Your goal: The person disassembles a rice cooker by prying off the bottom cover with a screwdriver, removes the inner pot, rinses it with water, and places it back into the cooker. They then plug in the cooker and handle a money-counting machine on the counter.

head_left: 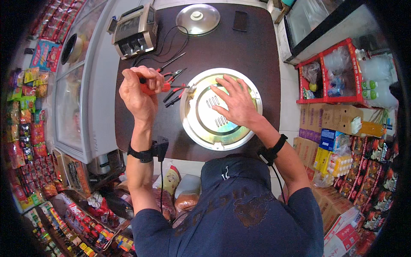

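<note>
On the dark table lies a round metal plate (198,122) with a pale rim, slots in its middle and small tabs at its edge. My left hand (138,92) is closed around a red-handled screwdriver (165,87), whose shaft reaches the plate's left edge by a tab. Whether the tip sits in a screw is too small to tell. Flat on the plate's upper right rests my right hand (236,102), fingers spread. Beside my left hand lie red-handled pliers (174,76), a second red-handled hand tool (173,97) and another screwdriver (170,62).
A money-counting machine (135,32) with a black cable (173,43) stands at the table's far left. Further back are a round metal lid (198,19) and a dark phone (240,20). A freezer (102,85) borders the left; a red rack (329,70) and cardboard boxes (314,120) line the right.
</note>
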Demonstrator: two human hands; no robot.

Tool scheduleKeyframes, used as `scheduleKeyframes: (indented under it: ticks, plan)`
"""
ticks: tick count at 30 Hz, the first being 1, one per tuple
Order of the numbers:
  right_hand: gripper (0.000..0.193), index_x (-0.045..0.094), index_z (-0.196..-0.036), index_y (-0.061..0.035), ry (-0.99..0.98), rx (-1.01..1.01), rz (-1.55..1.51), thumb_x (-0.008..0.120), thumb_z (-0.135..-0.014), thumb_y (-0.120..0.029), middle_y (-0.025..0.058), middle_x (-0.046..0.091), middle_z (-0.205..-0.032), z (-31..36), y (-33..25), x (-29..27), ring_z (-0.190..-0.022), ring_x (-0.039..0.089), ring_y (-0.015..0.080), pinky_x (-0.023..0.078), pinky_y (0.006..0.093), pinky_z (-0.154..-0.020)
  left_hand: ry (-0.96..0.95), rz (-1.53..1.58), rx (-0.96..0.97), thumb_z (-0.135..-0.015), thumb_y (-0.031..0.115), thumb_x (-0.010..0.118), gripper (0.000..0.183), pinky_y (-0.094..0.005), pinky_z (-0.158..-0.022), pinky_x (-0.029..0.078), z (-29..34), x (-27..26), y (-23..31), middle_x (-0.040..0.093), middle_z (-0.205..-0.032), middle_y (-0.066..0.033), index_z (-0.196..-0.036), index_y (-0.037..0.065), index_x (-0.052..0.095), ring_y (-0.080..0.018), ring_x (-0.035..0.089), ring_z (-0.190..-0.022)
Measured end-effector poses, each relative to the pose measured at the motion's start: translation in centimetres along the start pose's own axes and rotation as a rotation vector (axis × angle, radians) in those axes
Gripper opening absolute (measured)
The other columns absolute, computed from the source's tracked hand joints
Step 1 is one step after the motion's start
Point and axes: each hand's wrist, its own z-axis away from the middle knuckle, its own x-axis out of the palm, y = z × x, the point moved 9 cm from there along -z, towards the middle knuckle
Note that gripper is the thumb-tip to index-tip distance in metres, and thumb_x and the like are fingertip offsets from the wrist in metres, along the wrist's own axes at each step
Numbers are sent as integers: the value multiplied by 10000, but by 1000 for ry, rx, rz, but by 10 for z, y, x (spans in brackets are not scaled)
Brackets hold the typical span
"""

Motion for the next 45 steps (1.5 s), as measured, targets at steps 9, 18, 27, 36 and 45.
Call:
scheduleKeyframes:
  ticks: [9, 18, 27, 36, 45]
  plan:
    - [655, 588, -1445, -155, 21, 4, -5, 779, -847, -344, 128, 507, -1519, 0, 1, 0, -1474, 397, 340, 267, 565, -1216, 41, -483, -18, -1128, 245, 504, 236, -253, -669, 519, -4, 40, -1, 601, -950, -55, -1158, 16, 551, -95, 578, -792]
    - [658, 544, -1499, -168, -79, 21, 46, 715, -926, -441, 131, 467, -1539, 2, 3, 7, -1501, 348, 338, 240, 568, -1229, 123, -274, 45, -1136, 240, 490, 245, -263, -653, 516, -4, 26, -4, 622, -888, -66, -991, 44, 517, -98, 577, -743]
    - [689, 542, -1502, -169, -43, -4, 18, 749, -878, -372, 125, 455, -1567, 4, 4, 7, -1518, 332, 334, 233, 573, -1238, -111, -255, -73, -1139, 301, 437, 427, -260, -499, 387, -8, 46, -23, 574, -688, -46, -807, 57, 548, -81, 483, -559]
    - [588, 589, -1445, -130, -38, -27, -20, 727, -941, -398, 158, 490, -1520, 5, 2, 2, -1502, 355, 354, 260, 598, -1215, -110, -1075, 296, -1018, 317, 682, 296, -389, -602, 541, -10, 66, 34, 605, -855, -95, -965, 33, 620, -267, 638, -655]
    - [681, 552, -1459, -53, 76, 342, -66, 793, -897, -351, 213, 514, -1477, 34, 74, -44, -1422, 471, 377, 377, 556, -1168, -983, -1501, -524, -952, 197, 629, 228, -452, -770, 588, -40, 59, -4, 742, -872, -231, -996, 17, 761, -388, 743, -826]
